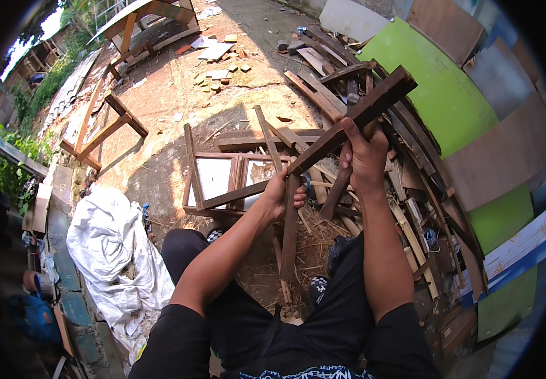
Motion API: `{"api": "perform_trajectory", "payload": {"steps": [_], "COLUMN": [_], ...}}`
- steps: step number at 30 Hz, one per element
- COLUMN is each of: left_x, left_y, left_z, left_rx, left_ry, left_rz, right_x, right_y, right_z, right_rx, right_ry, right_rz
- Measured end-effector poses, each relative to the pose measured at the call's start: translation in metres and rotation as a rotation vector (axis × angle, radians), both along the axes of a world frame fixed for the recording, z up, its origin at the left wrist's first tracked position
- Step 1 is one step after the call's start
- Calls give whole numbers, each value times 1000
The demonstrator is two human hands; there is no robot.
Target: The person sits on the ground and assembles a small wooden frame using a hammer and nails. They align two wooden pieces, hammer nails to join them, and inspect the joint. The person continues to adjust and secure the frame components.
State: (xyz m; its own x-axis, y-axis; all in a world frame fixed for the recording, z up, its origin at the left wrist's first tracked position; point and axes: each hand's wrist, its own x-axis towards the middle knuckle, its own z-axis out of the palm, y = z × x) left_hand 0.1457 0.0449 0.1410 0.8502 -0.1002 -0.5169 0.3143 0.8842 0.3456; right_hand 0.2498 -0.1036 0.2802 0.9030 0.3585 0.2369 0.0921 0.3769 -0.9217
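Both hands hold up a dark brown wooden frame [323, 150] made of jointed bars, tilted in front of my knees. My left hand [280, 194] is closed round it at a joint where several bars meet. Higher up, my right hand [366, 156] grips the thick upper bar, its thumb lying along the side. A brown, handle-like wooden piece [335, 194] sticks out below the right fist; whether that hand holds it too is hard to tell. Under the frame, a brown-framed panel with white panes [213, 177] lies on the ground.
Scrap timber [412, 189] is heaped along the right, against green and brown boards [421, 88]. A white cloth sack [112, 246] lies at my left. Farther off are another wooden frame [105, 132], scattered wood blocks [219, 74] and a wooden structure [140, 28].
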Motion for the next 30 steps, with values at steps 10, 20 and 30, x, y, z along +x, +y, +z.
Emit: {"api": "perform_trajectory", "payload": {"steps": [10, 20, 30], "left_x": [4, 5, 4], "left_y": [-3, -18, -5], "left_z": [-5, -6, 33], "left_rx": [165, 212, 347], "left_ry": [56, 105, -149], "left_rz": [93, 191, 400], "right_x": [-3, -7, 15], "right_y": [7, 15, -2], "right_z": [-1, -4, -6], "right_rx": [-21, -1, 290], "right_ry": [5, -59, 231], "right_rz": [-97, -133, -92]}}
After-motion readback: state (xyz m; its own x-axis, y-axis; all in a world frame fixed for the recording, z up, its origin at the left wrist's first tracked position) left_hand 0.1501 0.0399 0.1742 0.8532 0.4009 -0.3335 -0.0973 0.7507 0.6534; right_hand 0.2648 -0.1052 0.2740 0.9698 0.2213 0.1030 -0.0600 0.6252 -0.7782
